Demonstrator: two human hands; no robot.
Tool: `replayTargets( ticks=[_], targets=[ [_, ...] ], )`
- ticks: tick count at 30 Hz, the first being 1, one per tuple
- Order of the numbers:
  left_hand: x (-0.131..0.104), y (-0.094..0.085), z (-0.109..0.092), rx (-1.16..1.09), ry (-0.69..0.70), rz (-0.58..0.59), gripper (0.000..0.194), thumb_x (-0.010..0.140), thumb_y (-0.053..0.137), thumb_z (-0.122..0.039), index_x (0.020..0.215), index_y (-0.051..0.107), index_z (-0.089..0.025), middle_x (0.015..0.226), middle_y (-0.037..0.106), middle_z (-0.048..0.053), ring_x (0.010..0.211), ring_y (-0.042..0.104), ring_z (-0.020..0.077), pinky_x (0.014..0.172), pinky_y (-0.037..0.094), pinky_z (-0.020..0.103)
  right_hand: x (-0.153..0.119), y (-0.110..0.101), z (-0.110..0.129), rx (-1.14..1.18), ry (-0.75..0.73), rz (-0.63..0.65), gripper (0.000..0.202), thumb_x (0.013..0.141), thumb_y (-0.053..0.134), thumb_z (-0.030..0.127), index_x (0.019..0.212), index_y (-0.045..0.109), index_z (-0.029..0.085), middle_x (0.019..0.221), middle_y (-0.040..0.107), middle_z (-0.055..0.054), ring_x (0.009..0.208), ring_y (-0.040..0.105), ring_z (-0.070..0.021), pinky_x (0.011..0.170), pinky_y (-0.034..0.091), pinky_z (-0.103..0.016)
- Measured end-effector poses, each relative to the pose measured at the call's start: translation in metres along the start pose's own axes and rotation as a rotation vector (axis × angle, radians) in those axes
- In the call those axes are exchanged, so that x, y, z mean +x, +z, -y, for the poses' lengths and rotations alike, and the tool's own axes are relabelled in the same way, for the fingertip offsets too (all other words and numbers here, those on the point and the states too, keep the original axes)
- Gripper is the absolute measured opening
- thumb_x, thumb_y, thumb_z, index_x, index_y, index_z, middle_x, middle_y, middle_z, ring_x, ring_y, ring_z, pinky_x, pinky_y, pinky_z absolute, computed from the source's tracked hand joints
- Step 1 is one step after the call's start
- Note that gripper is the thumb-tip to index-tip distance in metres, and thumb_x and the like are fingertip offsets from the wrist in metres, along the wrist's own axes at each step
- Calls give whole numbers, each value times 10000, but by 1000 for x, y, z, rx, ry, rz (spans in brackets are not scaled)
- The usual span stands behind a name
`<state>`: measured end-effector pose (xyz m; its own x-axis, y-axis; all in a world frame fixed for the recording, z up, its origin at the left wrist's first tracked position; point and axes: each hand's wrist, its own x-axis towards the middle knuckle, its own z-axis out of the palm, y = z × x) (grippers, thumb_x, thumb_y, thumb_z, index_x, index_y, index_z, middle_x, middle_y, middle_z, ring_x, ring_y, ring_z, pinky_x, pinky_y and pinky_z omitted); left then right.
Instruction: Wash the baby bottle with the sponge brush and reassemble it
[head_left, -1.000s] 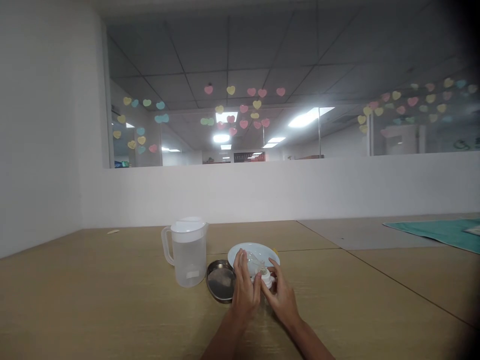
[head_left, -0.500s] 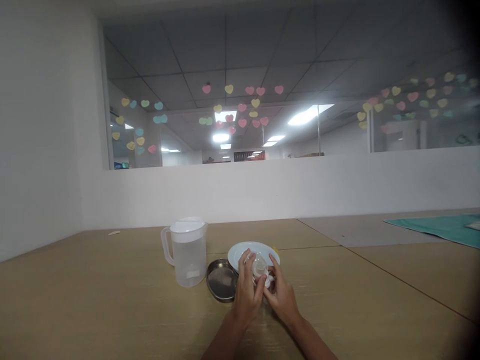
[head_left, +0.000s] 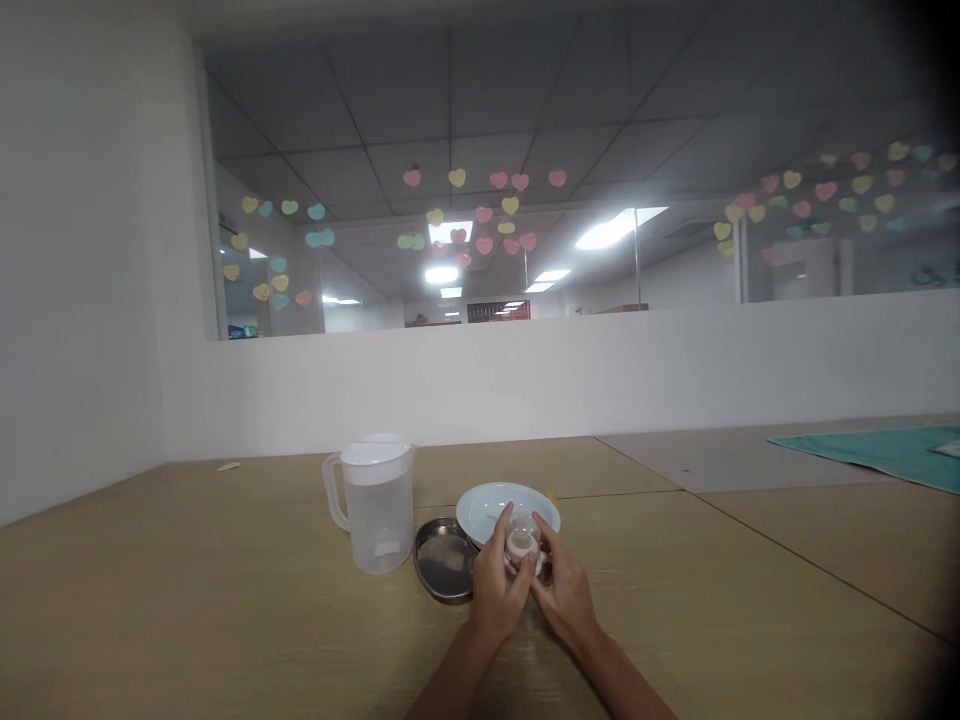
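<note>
Between my two hands is a small clear, rounded plastic container with a white ring [head_left: 523, 541]; its exact kind is hard to make out. My left hand [head_left: 493, 583] is curled around its left side, thumb near its base. My right hand [head_left: 562, 585] grips it from the right, with the fingers partly hiding the lower part. Just behind the hands lies a pale blue plate [head_left: 476, 503]. A shallow curved metal dish [head_left: 444, 560] sits beside my left hand, touching or nearly touching the plate. To its left stands a translucent plastic pitcher [head_left: 380, 520] with a handle.
The wooden table [head_left: 225, 600] meets a white wall [head_left: 450, 390] at the back. Above it is a window with heart-shaped stickers. A green cloth [head_left: 885, 453] lies at the far right, and a small pale scrap [head_left: 229, 467] at the back left.
The clear container has been turned between the hands, so its white ring now faces me more. The fingers have closed in slightly around it; the other things stay put.
</note>
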<state>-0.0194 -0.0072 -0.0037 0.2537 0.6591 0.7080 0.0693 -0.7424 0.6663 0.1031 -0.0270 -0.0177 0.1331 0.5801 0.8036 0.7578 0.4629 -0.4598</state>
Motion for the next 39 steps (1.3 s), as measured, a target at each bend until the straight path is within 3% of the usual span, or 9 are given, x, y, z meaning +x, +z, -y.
replayTargets(
  ticks=[10, 23, 39],
  targets=[
    [1, 3, 8, 21, 28, -66, 482, 847, 457, -397, 1283, 420, -195, 1282, 509, 94, 1166, 465, 221, 997, 349, 345, 1, 3, -2, -13, -19, -38, 478, 839, 415, 414, 1257, 452, 184, 1155, 608, -109, 962, 615, -204, 803, 511, -331],
    [3, 3, 9, -34, 48, -72, 453, 857, 424, -406, 1254, 427, -187, 1229, 530, 93, 1108, 492, 210, 965, 373, 340, 6, 8, -3, -68, -83, -116, 488, 817, 432, 430, 1216, 496, 156, 1010, 667, -112, 801, 655, -205, 667, 540, -314],
    [-1, 2, 17, 100, 66, -24, 524, 874, 348, -426, 1328, 360, -165, 1325, 461, 109, 1208, 426, 213, 1024, 326, 345, 2, 10, -6, -98, -165, -163, 473, 830, 442, 403, 1225, 477, 145, 1110, 628, -127, 900, 641, -210, 735, 533, -317]
  ],
)
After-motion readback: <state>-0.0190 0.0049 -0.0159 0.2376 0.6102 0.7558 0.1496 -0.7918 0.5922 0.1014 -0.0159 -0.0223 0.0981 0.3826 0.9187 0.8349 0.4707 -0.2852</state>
